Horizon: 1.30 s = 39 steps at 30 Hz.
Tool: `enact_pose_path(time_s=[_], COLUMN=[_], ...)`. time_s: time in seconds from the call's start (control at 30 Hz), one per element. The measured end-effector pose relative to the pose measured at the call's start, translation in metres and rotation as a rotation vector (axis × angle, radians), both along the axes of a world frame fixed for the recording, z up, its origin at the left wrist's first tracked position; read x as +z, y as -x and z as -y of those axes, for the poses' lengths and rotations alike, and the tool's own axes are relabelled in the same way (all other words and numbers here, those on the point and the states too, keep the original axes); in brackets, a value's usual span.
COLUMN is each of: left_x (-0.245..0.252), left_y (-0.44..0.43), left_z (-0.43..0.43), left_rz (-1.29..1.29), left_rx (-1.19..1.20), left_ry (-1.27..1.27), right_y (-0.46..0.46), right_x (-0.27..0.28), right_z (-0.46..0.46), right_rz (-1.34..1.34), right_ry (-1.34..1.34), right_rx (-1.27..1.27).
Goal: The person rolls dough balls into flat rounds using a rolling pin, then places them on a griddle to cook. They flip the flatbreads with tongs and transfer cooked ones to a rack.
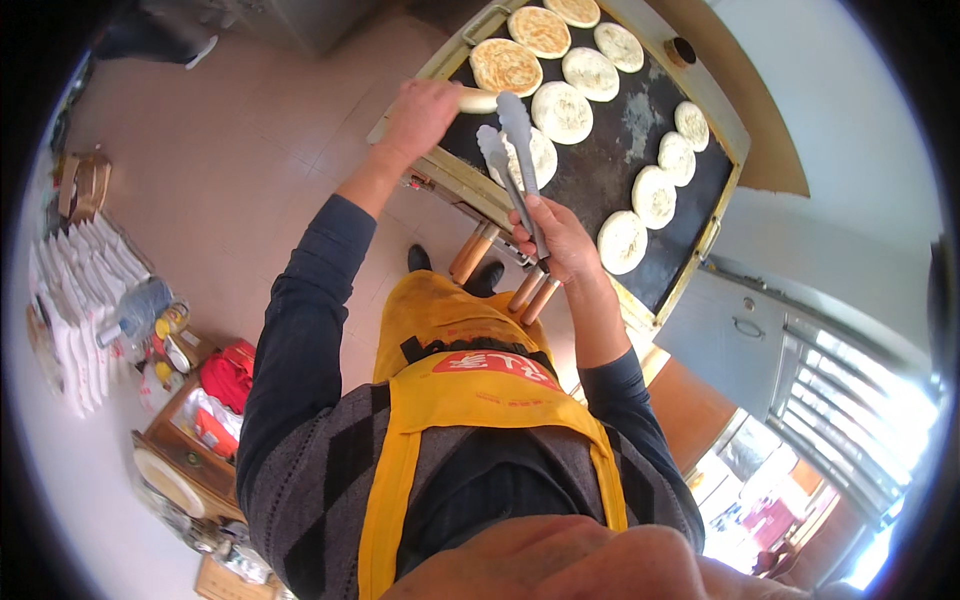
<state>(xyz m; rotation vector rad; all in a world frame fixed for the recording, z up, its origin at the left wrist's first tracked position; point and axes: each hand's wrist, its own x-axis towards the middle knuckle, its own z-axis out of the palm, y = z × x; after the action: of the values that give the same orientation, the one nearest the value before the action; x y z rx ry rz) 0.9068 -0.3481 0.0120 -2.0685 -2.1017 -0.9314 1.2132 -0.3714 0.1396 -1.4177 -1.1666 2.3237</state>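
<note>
My left hand [424, 116] grips the edge of a pale round flatbread [477, 100], tilted edge-on at the near left side of the griddle [585, 165]. In my right hand [559, 236] is a pair of metal tongs [519, 146], arms apart, with tips over another pale flatbread [541, 159]. Behind these lie browned flatbreads [506, 67] and pale ones [562, 112]. Several more pale flatbreads [622, 241] form a row along the griddle's right side.
Wooden handles [475, 251] stick out below the griddle's front rim, close to my yellow apron [450, 330]. A metal handle [484, 22] stands at the rim's far left. A plastic water bottle [142, 309] and a wooden cabinet [199, 469] are at the lower left.
</note>
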Motion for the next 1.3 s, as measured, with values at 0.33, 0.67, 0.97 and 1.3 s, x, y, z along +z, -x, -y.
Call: enact_pose_path(time_s=[0.33, 0.67, 0.97, 1.3], left_x=[0.036, -0.105, -0.121, -0.087], left_y=[-0.005, -0.161, -0.219, -0.191], left_z=[0.006, 0.202, 0.257, 0.476], left_rz=[0.427, 0.251, 0.617, 0.642], left_rx=[0.139, 0.069, 0.235, 0.219], left_ry=[0.098, 0.556, 0.776, 0.911], right_y=[0.009, 0.017, -0.096, -0.171], right_x=[-0.022, -0.107, -0.101, -0.199], right_z=[-0.024, -0.011, 0.057, 0.144], right_rz=[-0.131, -0.009, 0.071, 0.059], right_ry=[0.146, -0.188, -0.108, 0.072], right_rx=[-0.034, 0.07, 0.4, 0.188])
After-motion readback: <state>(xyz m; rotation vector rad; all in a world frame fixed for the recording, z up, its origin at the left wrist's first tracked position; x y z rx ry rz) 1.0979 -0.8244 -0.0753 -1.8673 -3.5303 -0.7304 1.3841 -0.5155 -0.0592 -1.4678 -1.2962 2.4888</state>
